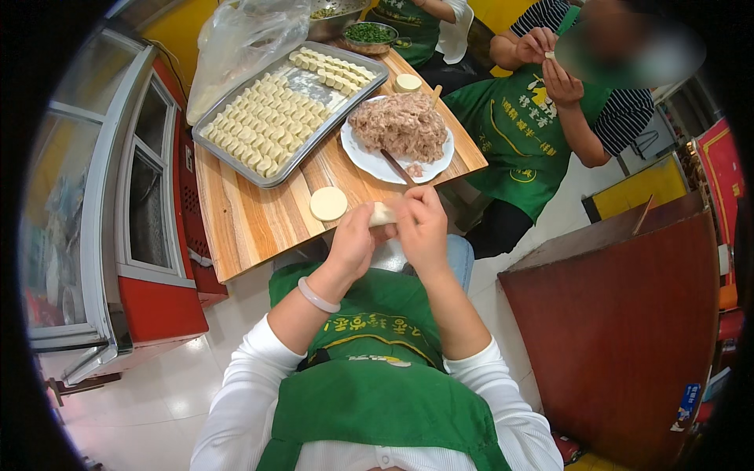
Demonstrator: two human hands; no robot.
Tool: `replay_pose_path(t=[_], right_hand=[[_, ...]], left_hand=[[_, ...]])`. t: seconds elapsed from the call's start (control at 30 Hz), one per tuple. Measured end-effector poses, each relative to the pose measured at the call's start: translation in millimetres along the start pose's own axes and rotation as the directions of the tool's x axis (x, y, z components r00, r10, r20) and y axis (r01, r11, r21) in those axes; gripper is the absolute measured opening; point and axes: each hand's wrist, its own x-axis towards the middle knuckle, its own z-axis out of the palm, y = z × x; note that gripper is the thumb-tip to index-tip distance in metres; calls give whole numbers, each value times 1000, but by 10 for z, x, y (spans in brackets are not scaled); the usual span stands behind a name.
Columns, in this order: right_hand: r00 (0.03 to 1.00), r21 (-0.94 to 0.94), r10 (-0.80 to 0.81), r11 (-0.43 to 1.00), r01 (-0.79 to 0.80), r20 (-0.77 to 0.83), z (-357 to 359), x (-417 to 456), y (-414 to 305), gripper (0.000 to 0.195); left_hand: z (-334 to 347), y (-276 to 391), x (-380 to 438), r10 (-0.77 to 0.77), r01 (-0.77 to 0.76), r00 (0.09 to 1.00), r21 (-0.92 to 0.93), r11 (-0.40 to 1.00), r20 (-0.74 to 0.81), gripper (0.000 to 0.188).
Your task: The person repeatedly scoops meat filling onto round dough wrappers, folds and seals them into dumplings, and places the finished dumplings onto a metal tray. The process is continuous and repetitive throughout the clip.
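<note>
Between my two hands, just off the table's near edge, is a pale folded dumpling. My left hand supports it from one side, and the fingers of my right hand pinch its other end. Some of the dough is hidden behind my fingers. Just beyond my hands lies a stack of round dough wrappers. A scalloped white plate carries a large mound of minced meat filling. A brown stick-like utensil rests across its rim, its near end close to my right knuckles.
A metal tray of shaped dumplings stands on the wooden table, beside a clear plastic bag. Beyond are more wrappers and a bowl of chopped greens. A co-worker's hands hold dough at right.
</note>
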Motion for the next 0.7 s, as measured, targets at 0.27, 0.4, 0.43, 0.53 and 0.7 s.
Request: replay_pose_path(t=[0.27,0.4,0.43,0.53,0.7], right_hand=[[693,636,486,309,-707,533,20,-78,24,33],[661,600,517,311,-737,544,45,-48,9,36],[660,591,510,320,-741,552,41,-38,2,37],[672,566,461,364,-739,580,62,-53,75,40],[607,497,440,348,-795,662,29,4,33,40]], left_hand=[[-25,-130,18,145,-146,989,83,986,25,27],[72,-110,-40,176,-175,984,98,980,7,26],[27,-136,-25,170,-172,985,111,979,26,26],[17,-139,-41,110,-111,994,116,987,9,26],[166,-2,-144,72,-63,994,101,993,-78,27]])
